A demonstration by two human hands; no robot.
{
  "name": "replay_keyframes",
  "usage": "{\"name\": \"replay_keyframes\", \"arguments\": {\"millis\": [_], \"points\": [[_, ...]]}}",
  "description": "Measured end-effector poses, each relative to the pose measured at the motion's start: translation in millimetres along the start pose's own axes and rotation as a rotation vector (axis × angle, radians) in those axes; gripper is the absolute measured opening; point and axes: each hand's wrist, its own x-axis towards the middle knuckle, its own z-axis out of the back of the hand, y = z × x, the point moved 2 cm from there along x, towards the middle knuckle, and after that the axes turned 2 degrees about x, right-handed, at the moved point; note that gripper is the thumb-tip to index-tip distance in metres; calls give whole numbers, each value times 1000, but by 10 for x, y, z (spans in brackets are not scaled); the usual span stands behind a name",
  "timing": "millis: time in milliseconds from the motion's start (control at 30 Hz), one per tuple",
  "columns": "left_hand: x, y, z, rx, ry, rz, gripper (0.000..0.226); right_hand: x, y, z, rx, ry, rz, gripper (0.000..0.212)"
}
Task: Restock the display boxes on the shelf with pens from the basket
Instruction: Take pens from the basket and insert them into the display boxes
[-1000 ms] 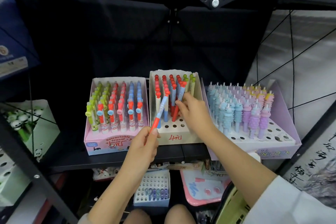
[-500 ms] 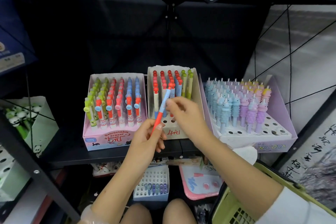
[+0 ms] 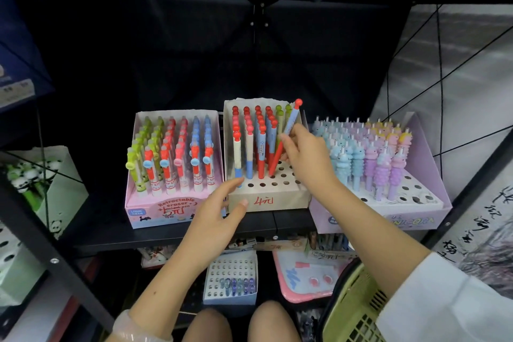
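1. Right hand (image 3: 306, 159) pinches a pen (image 3: 286, 136) with a blue upper part, red lower part and a red ball on top; the pen leans, its tip at a hole in the middle box (image 3: 268, 200).
2. Left hand (image 3: 215, 216) holds nothing, fingers straight and relaxed, fingertips touching the front left corner of the middle box.
3. The middle box is beige with "4" handwritten in red on the front; it stands on the dark shelf (image 3: 172, 236), back rows filled with red-topped pens, front rows of holes bare.
4. Pink box (image 3: 155, 211) just left of it is full of green, red and blue pens.
5. Lilac box (image 3: 388, 221) just right holds blue, purple and yellow unicorn pens, with some front holes bare.
6. Yellow-green basket (image 3: 352, 311) sits bottom right, under the right forearm; its contents can't be made out.
7. Small white box (image 3: 230, 277) with holes sits on the level below.
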Motion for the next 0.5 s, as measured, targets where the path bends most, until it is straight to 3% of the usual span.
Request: {"name": "replay_keyframes", "arguments": {"millis": [67,200,267,500], "points": [[-10,-13,-6,31,19,-16,35,37,8,-6,-68,-6,40,20],[-2,-23,-7,62,36,-28,35,-13,-48,-168,-190,219,16,25],[-21,-42,-8,82,42,-44,35,-74,-83,-222,-223,244,-2,26],[-162,-127,-185,77,95,-85,35,-340,4,76,8,228,-107,27]]}}
